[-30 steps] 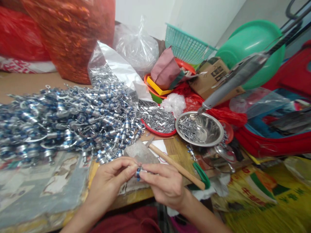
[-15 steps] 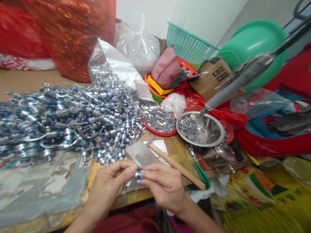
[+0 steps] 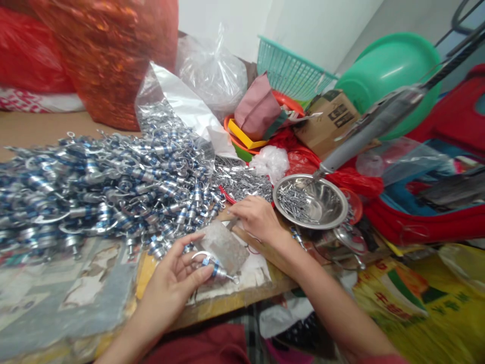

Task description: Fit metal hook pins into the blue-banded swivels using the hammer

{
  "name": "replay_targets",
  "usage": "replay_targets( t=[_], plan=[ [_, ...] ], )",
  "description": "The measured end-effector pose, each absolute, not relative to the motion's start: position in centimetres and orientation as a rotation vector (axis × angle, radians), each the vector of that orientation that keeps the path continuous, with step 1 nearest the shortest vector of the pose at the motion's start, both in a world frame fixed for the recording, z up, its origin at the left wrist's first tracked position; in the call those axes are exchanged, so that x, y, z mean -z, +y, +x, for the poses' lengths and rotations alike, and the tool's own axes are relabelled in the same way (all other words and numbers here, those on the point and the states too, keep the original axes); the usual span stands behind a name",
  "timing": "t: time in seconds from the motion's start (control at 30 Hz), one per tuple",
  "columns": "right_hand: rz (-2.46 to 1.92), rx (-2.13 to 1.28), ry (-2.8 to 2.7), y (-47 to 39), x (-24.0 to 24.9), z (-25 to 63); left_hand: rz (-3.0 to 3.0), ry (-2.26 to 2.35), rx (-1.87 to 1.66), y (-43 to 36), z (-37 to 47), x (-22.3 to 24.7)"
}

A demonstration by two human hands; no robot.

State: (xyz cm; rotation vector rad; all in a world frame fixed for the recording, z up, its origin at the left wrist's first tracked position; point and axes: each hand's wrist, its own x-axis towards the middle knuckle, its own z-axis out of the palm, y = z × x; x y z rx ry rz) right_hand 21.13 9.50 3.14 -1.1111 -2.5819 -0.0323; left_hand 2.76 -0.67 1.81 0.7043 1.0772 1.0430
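Observation:
My left hand [image 3: 176, 270] holds a small blue-and-silver metal fitting [image 3: 217, 269] between thumb and fingers. A thin curved silver piece sticks up from one end of it, and a small ring shows at the other. Behind the fitting lies a grey block [image 3: 223, 246]. My right hand [image 3: 253, 216] is stretched forward over the near edge of a red tray [image 3: 223, 194] of loose silver metal pieces. Its fingers are bent together, tips low beside the hammer [image 3: 232, 223]; what they pinch, if anything, is hidden. My right forearm covers much of the hammer's handle.
A large heap of similar blue-and-silver fittings [image 3: 102, 187] covers the table's left side. Right of the tray stands a steel bowl [image 3: 333, 212] with silver pins. A grey lever arm [image 3: 364, 134] slants over it. Bags, baskets and a carton [image 3: 329, 121] stand behind.
My right hand has let go of the fitting and moved forward to the tray's edge. The fitting stays in my left hand, now in fuller view with its curved piece showing.

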Motion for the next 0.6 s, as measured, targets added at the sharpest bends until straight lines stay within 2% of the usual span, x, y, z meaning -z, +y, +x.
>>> replay_targets(
  t=[0.13, 0.43, 0.5, 0.6],
  plan=[
    [-1.0, 0.163, -2.912, 13.6, -2.2, 20.4, 0.712, 0.986, -0.968, -0.2, 2.7, -1.9],
    [-1.05, 0.089, -2.803, 13.7, -1.8, 19.9, 0.671, 0.92, -0.936, 0.5, 2.1, -0.3],
    [-1.089, -0.039, -2.638, 12.0, -2.7, 20.1, 0.657, 0.925, -0.954, 0.5, 2.1, -0.2],
    [-1.014, -0.415, -2.373, 8.1, -3.9, 20.0, 0.636, 0.932, -0.971, 0.5, 2.1, -0.3]
  ],
)
